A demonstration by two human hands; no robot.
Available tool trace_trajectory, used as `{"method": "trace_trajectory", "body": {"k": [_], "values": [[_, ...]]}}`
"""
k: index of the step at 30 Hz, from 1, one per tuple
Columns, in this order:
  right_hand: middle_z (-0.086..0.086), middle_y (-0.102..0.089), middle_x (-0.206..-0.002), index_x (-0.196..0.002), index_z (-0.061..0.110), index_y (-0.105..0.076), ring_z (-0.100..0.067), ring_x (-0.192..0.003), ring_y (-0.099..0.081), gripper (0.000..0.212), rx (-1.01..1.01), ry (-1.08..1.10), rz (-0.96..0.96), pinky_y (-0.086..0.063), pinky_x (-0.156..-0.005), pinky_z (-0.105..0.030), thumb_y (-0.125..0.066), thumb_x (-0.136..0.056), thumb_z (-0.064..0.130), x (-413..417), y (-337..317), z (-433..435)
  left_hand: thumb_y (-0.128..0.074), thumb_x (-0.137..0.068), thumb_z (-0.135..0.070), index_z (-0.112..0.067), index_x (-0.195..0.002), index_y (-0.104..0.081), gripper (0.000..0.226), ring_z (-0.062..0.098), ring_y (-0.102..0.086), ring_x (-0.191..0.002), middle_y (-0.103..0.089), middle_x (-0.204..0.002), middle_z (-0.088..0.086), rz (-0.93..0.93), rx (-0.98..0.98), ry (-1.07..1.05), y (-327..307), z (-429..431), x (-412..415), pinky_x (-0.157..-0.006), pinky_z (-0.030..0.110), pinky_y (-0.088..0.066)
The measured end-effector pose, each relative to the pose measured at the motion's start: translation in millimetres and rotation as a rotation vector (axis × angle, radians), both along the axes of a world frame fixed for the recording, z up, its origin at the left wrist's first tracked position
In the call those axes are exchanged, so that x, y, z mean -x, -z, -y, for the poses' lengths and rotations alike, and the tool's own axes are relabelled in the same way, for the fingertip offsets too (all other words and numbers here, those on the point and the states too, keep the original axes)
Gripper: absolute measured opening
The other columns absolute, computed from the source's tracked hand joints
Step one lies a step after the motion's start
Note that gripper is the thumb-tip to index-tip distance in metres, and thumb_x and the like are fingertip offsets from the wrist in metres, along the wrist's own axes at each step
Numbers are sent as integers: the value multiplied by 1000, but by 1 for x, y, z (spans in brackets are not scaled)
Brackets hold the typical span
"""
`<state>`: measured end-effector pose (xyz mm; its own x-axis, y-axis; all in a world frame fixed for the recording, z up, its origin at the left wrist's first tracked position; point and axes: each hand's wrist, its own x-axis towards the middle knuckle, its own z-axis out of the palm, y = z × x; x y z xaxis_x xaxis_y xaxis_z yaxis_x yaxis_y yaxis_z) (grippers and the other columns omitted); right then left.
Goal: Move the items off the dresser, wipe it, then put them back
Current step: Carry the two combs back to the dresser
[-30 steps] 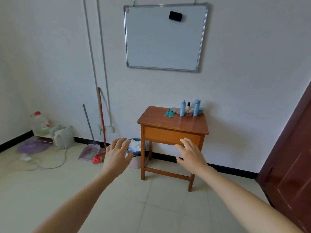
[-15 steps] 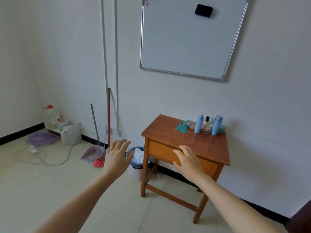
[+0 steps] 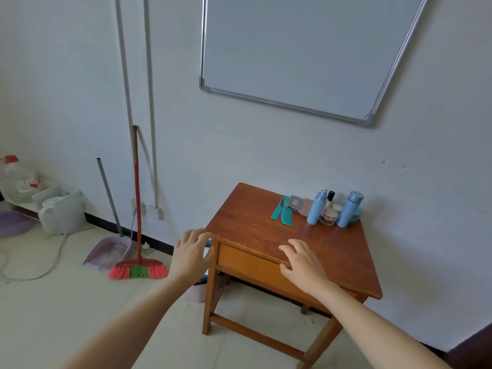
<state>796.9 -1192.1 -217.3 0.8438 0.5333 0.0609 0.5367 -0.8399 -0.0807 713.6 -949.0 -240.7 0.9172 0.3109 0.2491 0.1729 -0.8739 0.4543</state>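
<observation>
The right hand (image 3: pixel 303 265), spread and empty like the left hand (image 3: pixel 190 255), is nearer the bottles (image 3: pixel 315 209) and combs (image 3: pixel 285 215), which lie beyond it at the far right of the counter (image 3: pixel 253 230).

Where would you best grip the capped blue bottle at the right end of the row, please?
Probably round the middle of the capped blue bottle, from the front: its body stands upright and straight, the black-capped bottle crowds its left, and the wall is close behind.
</observation>
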Motion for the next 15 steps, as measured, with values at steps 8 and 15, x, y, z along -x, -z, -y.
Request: {"method": "trace_trajectory", "body": {"k": [8,15], "values": [[1,-38,-140,-135,20,-39,-14,-132,-30,46,-182,193,-149,-31,-108,-26,-51,-92,31,-81,22,-38,-33,-95,-30,-16,-130,-48,41,19,-32,-131,-43,-140,-1,-101,11,107,15,-40,-122,-106,34,-28],[1,-41,-139,-133,20,-42,-14,-131,-33,45,-293,323,-315,-33,-105,-26,-53,-91,29,-153,72,-21,-32,-96,-32,-20,-134,-42,42,17,-27,-134,-38,-143,-4,-266,18,183,60,-5,-206,-110,33,-24]]}}
